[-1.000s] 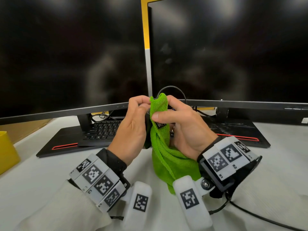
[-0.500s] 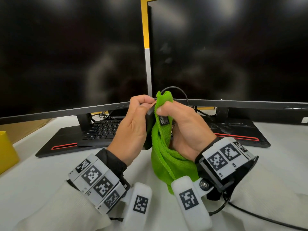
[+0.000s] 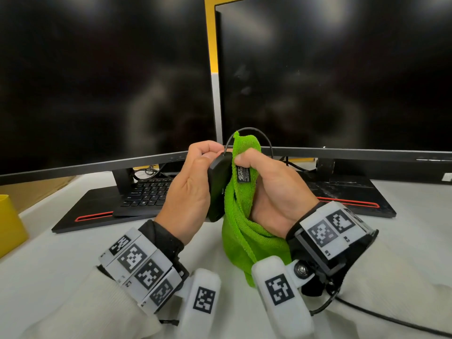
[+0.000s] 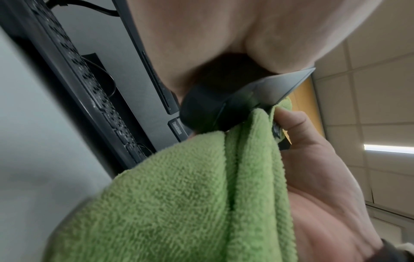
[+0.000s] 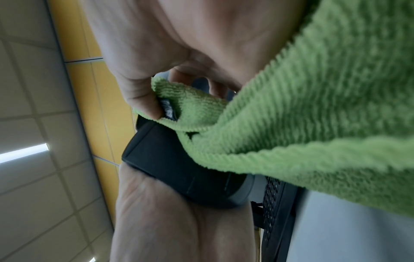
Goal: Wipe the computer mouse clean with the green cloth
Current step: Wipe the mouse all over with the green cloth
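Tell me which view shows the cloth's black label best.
The head view: the black label hangs flat on the green cloth, white print facing the camera, just below the right hand's thumb. The right wrist view shows it edge-on and blurred; the left wrist view shows only a sliver behind the folds.

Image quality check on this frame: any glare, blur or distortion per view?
Head view: sharp, soft ceiling glare on both dark monitors, wide-angle bowing at the edges. Left wrist view: green cloth crisp, left hand and keyboard blurred. Right wrist view: soft overall, mouse and cloth smeared, ceiling light strip blown out.
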{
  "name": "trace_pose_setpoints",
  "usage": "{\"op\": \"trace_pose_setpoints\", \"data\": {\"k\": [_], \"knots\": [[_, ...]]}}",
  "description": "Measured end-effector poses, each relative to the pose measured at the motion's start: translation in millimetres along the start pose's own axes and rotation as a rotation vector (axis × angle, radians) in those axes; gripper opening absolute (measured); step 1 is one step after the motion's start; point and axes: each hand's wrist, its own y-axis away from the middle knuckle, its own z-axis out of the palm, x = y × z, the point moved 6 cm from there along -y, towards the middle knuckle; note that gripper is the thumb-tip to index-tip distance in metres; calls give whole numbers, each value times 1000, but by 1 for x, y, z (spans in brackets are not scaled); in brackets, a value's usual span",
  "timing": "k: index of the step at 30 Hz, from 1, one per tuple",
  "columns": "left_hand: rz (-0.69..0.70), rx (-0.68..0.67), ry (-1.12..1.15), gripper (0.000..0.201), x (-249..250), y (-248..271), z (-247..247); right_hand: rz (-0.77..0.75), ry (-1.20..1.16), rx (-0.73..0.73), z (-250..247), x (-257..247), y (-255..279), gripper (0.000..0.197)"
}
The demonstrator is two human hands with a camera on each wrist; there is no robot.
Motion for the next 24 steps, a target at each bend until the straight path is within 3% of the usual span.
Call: {"op": "trace_pose_setpoints", "data": {"k": [3, 7, 11, 15, 24], "knots": [[6, -20, 17, 24, 0, 1, 2, -23, 26, -40, 3, 0, 2, 52], [19, -34, 27, 45, 0, 5, 2, -60, 44, -143, 13, 0, 7, 44], [23, -30, 22, 47, -1, 6, 1, -84, 74, -131, 15, -2, 8, 53], [-1, -21, 59, 63, -1, 6, 2, -98, 64, -126, 15, -3, 9, 50], [-27, -11, 65, 48, 0, 7, 2, -115, -6, -185, 17, 0, 9, 38]]}}
